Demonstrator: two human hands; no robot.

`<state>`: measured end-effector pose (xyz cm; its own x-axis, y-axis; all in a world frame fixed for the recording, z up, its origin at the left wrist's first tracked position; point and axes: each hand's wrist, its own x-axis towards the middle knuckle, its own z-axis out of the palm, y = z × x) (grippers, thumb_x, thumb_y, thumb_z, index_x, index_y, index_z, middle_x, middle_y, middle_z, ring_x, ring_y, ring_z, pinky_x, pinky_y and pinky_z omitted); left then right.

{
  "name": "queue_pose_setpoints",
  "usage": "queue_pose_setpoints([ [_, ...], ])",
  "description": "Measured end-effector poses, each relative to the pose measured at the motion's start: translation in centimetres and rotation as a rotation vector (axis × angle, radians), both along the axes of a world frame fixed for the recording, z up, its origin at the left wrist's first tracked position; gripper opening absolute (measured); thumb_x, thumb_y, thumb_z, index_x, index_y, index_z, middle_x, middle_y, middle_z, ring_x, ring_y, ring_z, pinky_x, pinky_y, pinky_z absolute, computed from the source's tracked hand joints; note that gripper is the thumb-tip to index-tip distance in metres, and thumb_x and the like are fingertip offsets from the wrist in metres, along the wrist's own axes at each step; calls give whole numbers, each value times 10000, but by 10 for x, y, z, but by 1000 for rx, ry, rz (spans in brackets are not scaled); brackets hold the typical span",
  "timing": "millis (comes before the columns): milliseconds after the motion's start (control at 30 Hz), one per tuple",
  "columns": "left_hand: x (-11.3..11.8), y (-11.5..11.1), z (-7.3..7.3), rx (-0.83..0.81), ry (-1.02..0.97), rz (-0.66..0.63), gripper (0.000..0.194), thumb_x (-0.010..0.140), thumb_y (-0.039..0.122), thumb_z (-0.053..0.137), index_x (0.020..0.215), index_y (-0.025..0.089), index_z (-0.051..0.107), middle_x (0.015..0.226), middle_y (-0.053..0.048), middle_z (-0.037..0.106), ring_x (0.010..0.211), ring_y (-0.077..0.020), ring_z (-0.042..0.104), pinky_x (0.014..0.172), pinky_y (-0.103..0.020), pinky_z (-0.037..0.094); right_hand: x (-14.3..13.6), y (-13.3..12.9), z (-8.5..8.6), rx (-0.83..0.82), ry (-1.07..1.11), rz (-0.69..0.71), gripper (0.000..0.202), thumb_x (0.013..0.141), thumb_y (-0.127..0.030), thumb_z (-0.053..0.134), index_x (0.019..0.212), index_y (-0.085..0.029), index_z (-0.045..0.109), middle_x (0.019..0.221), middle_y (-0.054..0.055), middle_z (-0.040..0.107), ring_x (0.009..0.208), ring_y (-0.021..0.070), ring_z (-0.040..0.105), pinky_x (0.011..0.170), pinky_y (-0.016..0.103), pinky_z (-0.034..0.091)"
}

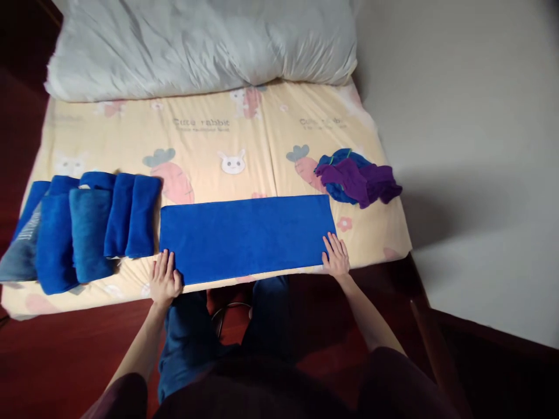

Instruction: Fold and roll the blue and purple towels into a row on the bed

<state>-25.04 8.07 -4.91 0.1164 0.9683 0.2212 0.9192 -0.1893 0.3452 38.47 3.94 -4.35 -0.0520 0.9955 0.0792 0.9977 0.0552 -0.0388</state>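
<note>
A blue towel [248, 237] lies flat as a long rectangle along the near edge of the bed, its long side running left to right. My left hand [165, 277] rests at its near left corner, fingers stretched out over the edge of the cloth. At the right end, my right hand [336, 255] lies flat with fingers extended, touching the towel's near right corner. Neither hand grips the cloth. Just left of the towel, several folded blue towels [89, 233] sit side by side in a row, one of them greyer with pale lettering.
A crumpled purple and blue cloth pile [358, 177] lies on the right of the bed. The yellow sheet [205, 151] has rabbit and carrot prints. A rolled grey quilt [201, 46] spans the far side. A white wall [471, 145] stands to the right.
</note>
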Motion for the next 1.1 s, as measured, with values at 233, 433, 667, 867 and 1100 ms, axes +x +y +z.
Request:
queue_pose_setpoints([
  [233, 5, -5, 25, -37, -69, 53, 647, 965, 326, 362, 1585, 141, 371, 1666, -142, 306, 1561, -316, 235, 1272, -538, 176, -18, 12, 25, -73, 7, -76, 612, 967, -273, 363, 1558, -131, 437, 1646, 124, 359, 1532, 266, 324, 1263, 538, 185],
  [433, 28, -105, 17, 48, -172, 181, 581, 972, 320, 377, 1531, 168, 432, 1669, -139, 299, 1552, -313, 262, 1253, -545, 265, -141, -67, 36, 264, 365, -105, 502, 1003, -269, 377, 1446, -137, 572, 1545, 159, 505, 1486, 275, 390, 1227, 500, 284],
  [667, 30, -181, -4, -499, -72, -273, 395, 973, 389, 377, 1090, 279, 738, 1189, -46, 757, 1237, -250, 648, 1255, -540, 257, -273, -198, -14, 309, 811, -242, 316, 947, -177, 446, 954, -210, 760, 1050, 108, 743, 1011, 241, 644, 946, 391, 488],
  [867, 26, -162, 5, -498, -126, -252, 426, 964, 383, 339, 1102, 255, 722, 1179, -51, 762, 1129, -249, 701, 1236, -521, 295, -262, -172, 4, 191, 837, -243, 291, 946, -226, 478, 912, -213, 766, 947, 92, 728, 943, 237, 599, 907, 352, 455],
  [1100, 22, -170, 1, -474, -178, -252, 436, 946, 405, 337, 1075, 242, 721, 1180, -54, 762, 1114, -258, 708, 1229, -524, 313, -286, -129, -1, 137, 1237, -392, 409, 932, -520, 530, 987, -180, 751, 827, 88, 752, 739, 218, 676, 749, 324, 524],
])
